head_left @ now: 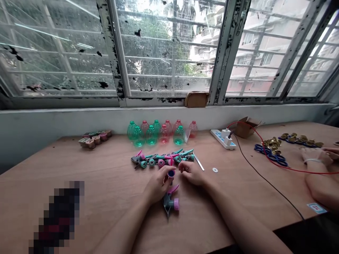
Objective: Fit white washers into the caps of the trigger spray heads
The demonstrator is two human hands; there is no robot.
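My left hand [159,184] is closed around a pink trigger spray head [171,173], with its round opening turned towards me. Just to the right, my right hand [191,172] rests near the table, fingers curled in a pinch; whether anything small is in them is hidden. A second spray head [169,204], grey with a pink trigger and collar, lies by my left wrist. Beyond both hands lies a row of several pink, green and grey spray heads [161,159]. A thin metal strip [199,161] and a white disc [215,170] lie to the right.
Several green bottles [151,135] and red bottles [193,129] stand by the wall. Small blocks [95,139] sit back left. A power strip [222,139] with cables stands right of the bottles. Blue-handled scissors [270,155] lie near another person's hand [316,157].
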